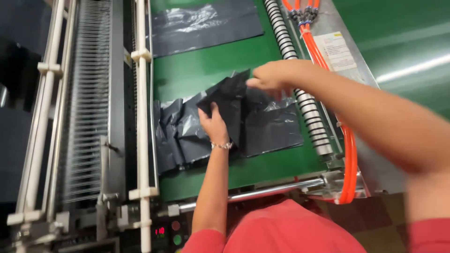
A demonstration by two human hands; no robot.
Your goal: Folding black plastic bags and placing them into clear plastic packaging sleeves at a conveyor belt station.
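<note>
- A stack of dark grey plastic bags point(262, 129) lies crumpled on the green conveyor belt point(197, 70) of a bag-making machine, near its front edge. One corner of it is folded up into a raised flap point(229, 93).
- The left hand point(213, 124), wearing a bracelet point(221, 145), lies flat with its fingers spread, pressing the flap and stack down. The film looks slippery, so the layers could slide and the fold go crooked.
- The right hand point(269, 77) has its fingers pinched together on the top edge of the flap. A pull that is too hard might stretch or tear the thin film.
- Just to the right of the stack runs a ribbed roller point(307, 105), with orange hoses point(349, 154) beside it. The right forearm crosses above both, so a sleeve or a loose bag edge could catch there.
- Further up the belt lies a second flat grey bag sheet point(206, 26), well apart. If the belt advances, it could run into the stack.
- To the left stands a comb-like white rail frame point(89, 93), which another loose bag edge could snag on.
</note>
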